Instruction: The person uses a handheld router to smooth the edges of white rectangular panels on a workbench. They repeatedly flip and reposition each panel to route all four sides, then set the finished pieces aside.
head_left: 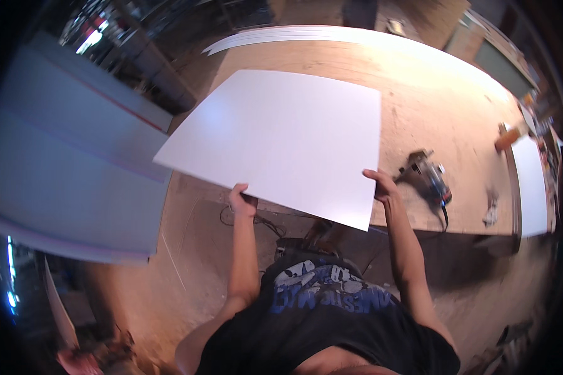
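Observation:
A large flat white board (pixel 288 137) is held up over the near left part of a wooden workbench. My left hand (pixel 243 201) grips its near edge, thumb on top and fingers hidden beneath. On the right edge, close to the near corner, my right hand (pixel 381 184) is closed round the board in the same way, its fingers mostly out of sight below. Just right of that hand, a dark corded power tool (pixel 426 177) lies on the bench. Its exact kind is hard to make out through the blur.
The wooden workbench (pixel 444 94) carries long white strips (pixel 331 32) along its far edge. At the right are an orange bottle-like object (pixel 507 139) and a white panel (pixel 532 187). Large pale sheets (pixel 75 156) stand at the left. A dark cable (pixel 266 224) lies on the floor below the bench.

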A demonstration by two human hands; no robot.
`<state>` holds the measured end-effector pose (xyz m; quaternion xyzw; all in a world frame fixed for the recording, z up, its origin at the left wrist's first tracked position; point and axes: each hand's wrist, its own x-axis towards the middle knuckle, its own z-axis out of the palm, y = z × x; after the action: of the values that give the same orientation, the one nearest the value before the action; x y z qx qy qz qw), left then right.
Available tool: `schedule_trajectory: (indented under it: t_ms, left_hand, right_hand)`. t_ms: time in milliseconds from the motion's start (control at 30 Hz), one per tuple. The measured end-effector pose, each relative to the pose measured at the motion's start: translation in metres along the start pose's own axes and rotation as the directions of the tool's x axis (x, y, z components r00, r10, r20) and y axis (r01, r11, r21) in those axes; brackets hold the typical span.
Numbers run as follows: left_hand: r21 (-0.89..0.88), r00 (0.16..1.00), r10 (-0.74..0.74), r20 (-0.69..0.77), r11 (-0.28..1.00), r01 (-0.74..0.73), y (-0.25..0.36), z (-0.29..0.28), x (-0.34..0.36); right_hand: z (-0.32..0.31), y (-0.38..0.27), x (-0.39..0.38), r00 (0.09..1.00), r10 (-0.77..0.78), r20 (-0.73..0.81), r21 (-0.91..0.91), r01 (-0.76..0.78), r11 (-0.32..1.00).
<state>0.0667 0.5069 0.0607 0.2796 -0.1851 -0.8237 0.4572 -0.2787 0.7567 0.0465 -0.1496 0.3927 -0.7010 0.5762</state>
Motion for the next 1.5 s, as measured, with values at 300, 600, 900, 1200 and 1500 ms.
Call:
schedule_trajectory:
  t_ms: [300,600,900,1200,1500]
  left_hand:
    - [-0.128,0.98,-0.093,-0.179,0.989,0.07,-0.086,-0.087,-0.056]
    - [-0.172,0.871,-0.092,-0.482,0.985,0.008,-0.096,-0.143,-0.044]
    - [0.137,0.823,-0.095,-0.561,0.969,0.205,-0.076,-0.144,-0.055]
    - [0.258,0.79,-0.074,-0.609,0.923,0.286,-0.039,-0.173,-0.043]
    - [0.986,0.874,0.486,0.003,-0.149,0.079,0.161,-0.266,0.105]
  right_hand:
    - [-0.067,0.006,-0.062,0.881,0.045,-0.472,-0.416,-0.267,0.869]
    - [-0.178,-0.008,-0.154,0.725,-0.013,-0.689,0.172,0.18,0.968]
    - [-0.246,-0.038,-0.039,0.541,-0.084,-0.837,0.377,0.681,0.628]
    - [-0.3,-0.061,-0.075,0.363,-0.011,-0.932,0.299,0.785,0.543]
    - [-0.181,0.112,-0.291,-0.374,-0.256,-0.891,-0.453,0.745,0.489]
